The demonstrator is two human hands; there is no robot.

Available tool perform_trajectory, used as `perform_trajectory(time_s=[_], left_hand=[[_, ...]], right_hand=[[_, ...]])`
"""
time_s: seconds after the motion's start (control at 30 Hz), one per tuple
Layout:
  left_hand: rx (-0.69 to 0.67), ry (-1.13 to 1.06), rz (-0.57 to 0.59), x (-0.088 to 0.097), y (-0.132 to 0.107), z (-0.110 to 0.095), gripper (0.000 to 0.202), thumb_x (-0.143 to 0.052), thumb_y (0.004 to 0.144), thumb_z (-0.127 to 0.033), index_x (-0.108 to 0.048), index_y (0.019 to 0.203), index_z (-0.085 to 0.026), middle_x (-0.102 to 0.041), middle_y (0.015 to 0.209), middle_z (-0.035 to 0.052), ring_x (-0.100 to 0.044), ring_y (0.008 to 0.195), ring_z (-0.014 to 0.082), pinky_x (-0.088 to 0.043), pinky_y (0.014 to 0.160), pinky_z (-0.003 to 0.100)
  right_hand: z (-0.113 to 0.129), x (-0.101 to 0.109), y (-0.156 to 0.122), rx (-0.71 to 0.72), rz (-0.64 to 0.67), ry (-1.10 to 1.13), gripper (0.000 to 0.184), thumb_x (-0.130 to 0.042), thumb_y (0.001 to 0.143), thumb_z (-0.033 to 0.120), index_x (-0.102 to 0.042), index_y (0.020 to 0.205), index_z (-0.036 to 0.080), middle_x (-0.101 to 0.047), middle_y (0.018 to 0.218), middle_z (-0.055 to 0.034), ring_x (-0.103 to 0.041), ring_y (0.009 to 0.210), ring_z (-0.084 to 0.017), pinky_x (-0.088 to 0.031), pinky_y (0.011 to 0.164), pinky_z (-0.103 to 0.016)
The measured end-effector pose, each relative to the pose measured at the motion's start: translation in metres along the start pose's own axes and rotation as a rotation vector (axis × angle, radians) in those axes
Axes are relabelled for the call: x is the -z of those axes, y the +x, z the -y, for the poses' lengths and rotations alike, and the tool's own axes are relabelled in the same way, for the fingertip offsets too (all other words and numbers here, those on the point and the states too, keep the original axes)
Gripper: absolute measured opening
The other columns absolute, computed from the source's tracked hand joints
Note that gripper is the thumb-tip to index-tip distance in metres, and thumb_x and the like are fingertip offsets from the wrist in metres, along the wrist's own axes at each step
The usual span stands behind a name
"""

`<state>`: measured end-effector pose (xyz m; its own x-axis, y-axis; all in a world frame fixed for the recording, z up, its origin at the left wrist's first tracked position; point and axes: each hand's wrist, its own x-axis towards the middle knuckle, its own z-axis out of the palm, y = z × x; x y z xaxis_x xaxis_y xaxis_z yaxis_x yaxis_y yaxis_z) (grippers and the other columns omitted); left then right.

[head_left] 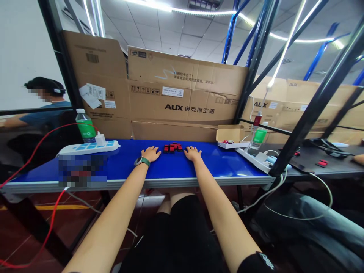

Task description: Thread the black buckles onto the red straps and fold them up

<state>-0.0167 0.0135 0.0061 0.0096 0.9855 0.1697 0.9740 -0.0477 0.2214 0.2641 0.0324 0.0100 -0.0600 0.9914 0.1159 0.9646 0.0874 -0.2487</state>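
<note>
My left hand (pixel 150 153) lies flat and palm down on the blue tabletop (pixel 133 167), with a wristwatch on a green strap (pixel 142 161) at its wrist. My right hand (pixel 192 153) rests the same way, holding nothing. Between them sits a tight cluster of small red-and-black blocks (pixel 172 148), nearer the far edge of the table. Neither hand touches the blocks. Both hands are empty, with fingers slightly spread.
A white power strip (pixel 88 148) with a plugged-in charger and a green-labelled bottle (pixel 85 126) stand at left. An open small carton (pixel 230 137) and another power strip (pixel 253 159) sit at right. Flattened AUX cardboard (pixel 182 94) walls the far edge. A seated person (pixel 42 108) is at far left.
</note>
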Motion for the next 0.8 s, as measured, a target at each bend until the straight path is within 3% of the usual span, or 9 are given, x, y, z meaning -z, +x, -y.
perform_trajectory(time_s=[0.33, 0.47, 0.57, 0.67, 0.8], left_hand=[[0.009, 0.004, 0.010, -0.004, 0.005, 0.002, 0.062, -0.034, 0.097, -0.056, -0.047, 0.151, -0.028, -0.035, 0.163, 0.0132, -0.031, 0.150, 0.0370, -0.025, 0.115, 0.067], [0.002, -0.013, -0.020, -0.003, 0.002, 0.001, 0.060, -0.039, 0.096, -0.054, -0.044, 0.153, -0.033, -0.039, 0.161, 0.0134, -0.035, 0.147, 0.0394, -0.028, 0.112, 0.068], [-0.051, -0.053, -0.065, -0.001, -0.001, -0.001, 0.063, -0.042, 0.096, -0.046, -0.030, 0.158, -0.042, -0.030, 0.166, 0.0103, -0.040, 0.143, 0.0420, -0.033, 0.108, 0.069], [-0.181, -0.060, -0.108, -0.003, -0.001, -0.004, 0.064, -0.043, 0.095, -0.031, -0.032, 0.156, -0.048, -0.024, 0.168, 0.0040, -0.044, 0.140, 0.0389, -0.036, 0.107, 0.064], [-0.216, -0.030, -0.145, -0.007, 0.001, -0.004, 0.048, -0.044, 0.094, -0.026, -0.060, 0.136, -0.044, -0.035, 0.163, 0.0018, -0.045, 0.139, 0.0350, -0.038, 0.106, 0.060]], right_hand=[[-0.005, 0.003, 0.003, 0.002, -0.030, 0.056, 0.046, -0.045, 0.099, 0.047, -0.052, 0.141, 0.028, -0.046, 0.154, -0.0114, -0.036, 0.145, -0.031, -0.020, 0.116, -0.067], [-0.003, 0.005, -0.002, -0.012, -0.051, 0.067, 0.044, -0.047, 0.098, 0.046, -0.055, 0.137, 0.027, -0.050, 0.148, -0.0118, -0.041, 0.140, -0.033, -0.023, 0.114, -0.067], [0.006, 0.008, -0.009, 0.005, -0.158, 0.061, 0.045, -0.050, 0.096, 0.036, -0.053, 0.139, 0.023, -0.051, 0.143, -0.0163, -0.047, 0.131, -0.036, -0.034, 0.109, -0.060], [0.023, 0.011, -0.017, 0.176, -0.321, 0.024, 0.049, -0.044, 0.094, 0.019, -0.050, 0.143, 0.024, -0.050, 0.140, -0.0176, -0.045, 0.128, -0.034, -0.040, 0.102, -0.050], [0.047, 0.012, -0.027, 0.510, -0.294, -0.054, 0.052, -0.042, 0.093, 0.014, -0.055, 0.141, 0.029, -0.053, 0.134, -0.0129, -0.044, 0.124, -0.031, -0.038, 0.103, -0.045]])
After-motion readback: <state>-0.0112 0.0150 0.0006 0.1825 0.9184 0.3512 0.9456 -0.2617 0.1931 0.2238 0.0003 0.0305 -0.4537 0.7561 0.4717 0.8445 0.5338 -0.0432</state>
